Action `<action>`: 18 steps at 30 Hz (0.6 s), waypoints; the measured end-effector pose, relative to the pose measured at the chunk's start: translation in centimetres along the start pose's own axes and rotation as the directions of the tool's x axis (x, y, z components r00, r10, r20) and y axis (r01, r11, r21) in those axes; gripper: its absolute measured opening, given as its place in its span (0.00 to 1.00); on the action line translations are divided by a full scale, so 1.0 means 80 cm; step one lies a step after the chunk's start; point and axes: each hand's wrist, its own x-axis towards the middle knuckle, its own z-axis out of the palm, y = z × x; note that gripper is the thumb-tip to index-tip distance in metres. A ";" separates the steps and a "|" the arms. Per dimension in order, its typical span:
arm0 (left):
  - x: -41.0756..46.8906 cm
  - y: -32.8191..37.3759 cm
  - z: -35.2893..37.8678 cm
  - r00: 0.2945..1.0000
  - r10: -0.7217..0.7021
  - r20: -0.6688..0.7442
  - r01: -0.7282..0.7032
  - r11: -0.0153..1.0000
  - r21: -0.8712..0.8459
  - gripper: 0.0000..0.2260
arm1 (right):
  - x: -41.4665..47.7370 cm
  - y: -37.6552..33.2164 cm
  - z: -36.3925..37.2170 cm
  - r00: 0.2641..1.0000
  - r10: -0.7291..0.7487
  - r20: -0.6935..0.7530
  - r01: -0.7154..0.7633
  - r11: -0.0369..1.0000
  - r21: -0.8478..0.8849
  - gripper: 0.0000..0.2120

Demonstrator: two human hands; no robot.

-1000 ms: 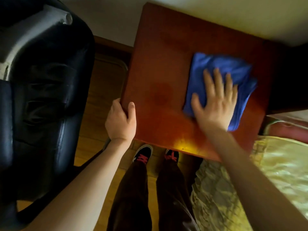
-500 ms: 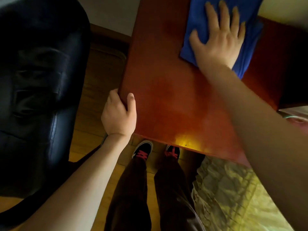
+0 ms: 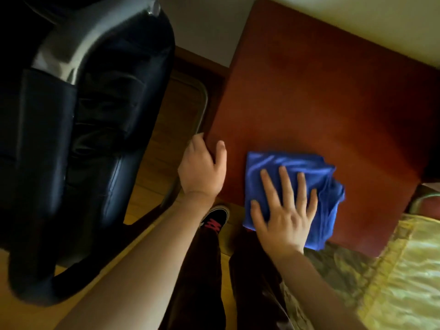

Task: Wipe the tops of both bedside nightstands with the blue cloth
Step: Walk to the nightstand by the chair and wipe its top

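On the red-brown top of the nightstand (image 3: 321,96), near its front edge, the blue cloth (image 3: 295,177) lies bunched and folded, its near corner hanging a little over the edge. The right hand (image 3: 285,210) lies flat on the cloth with fingers spread — pressing it down, not gripping it — and the picture is slightly blurred around that hand. The left hand (image 3: 202,167) clasps the nightstand's left front corner, thumb on top of the wood and fingers curled down over the side. Both forearms are bare. Between them, below the nightstand's front edge, dark trousers (image 3: 197,277) and a black shoe (image 3: 214,217) with red laces stand on the wooden floor (image 3: 147,194). To the left stands a black leather chair (image 3: 71,129) with a silver-grey arm, apart from the nightstand. At the lower right a bed (image 3: 392,282) with a shiny yellow-gold cover sits just beside the nightstand — a pale wall (image 3: 357,22) runs behind.
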 end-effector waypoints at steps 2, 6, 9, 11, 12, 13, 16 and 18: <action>0.000 -0.001 0.001 1.000 0.003 0.003 -0.003 1.000 0.004 0.23 | 0.069 -0.015 -0.009 0.998 -0.032 -0.052 0.031 0.999 -0.016 0.28; 0.000 -0.002 0.003 1.000 0.000 -0.031 0.000 1.000 0.011 0.22 | 0.236 -0.048 -0.026 0.989 -0.043 -0.144 0.042 0.999 -0.004 0.28; 0.000 -0.002 0.004 0.998 0.025 -0.049 -0.025 1.000 0.005 0.21 | 0.324 -0.066 -0.041 0.993 -0.020 -0.115 0.018 1.000 -0.019 0.29; -0.001 -0.001 0.002 0.999 0.022 -0.038 -0.021 1.000 0.013 0.22 | 0.331 -0.069 -0.046 0.995 -0.041 -0.090 0.038 0.999 -0.030 0.29; -0.001 0.000 0.001 0.999 0.016 -0.028 -0.015 1.000 0.016 0.22 | 0.317 -0.066 -0.046 0.995 -0.059 -0.086 0.057 0.998 -0.030 0.29; -0.001 0.002 0.001 1.000 0.011 -0.017 -0.011 1.000 0.019 0.22 | 0.292 -0.060 -0.045 0.993 -0.083 -0.086 0.081 0.996 -0.024 0.28; -0.001 0.003 -0.001 1.000 0.003 0.008 -0.004 1.000 0.017 0.22 | 0.175 -0.043 -0.029 0.986 -0.150 -0.067 0.151 0.988 0.006 0.27; 0.000 0.001 0.000 1.000 0.006 0.027 -0.006 1.000 0.008 0.22 | 0.086 -0.036 -0.014 0.985 -0.168 -0.036 0.169 0.986 0.014 0.28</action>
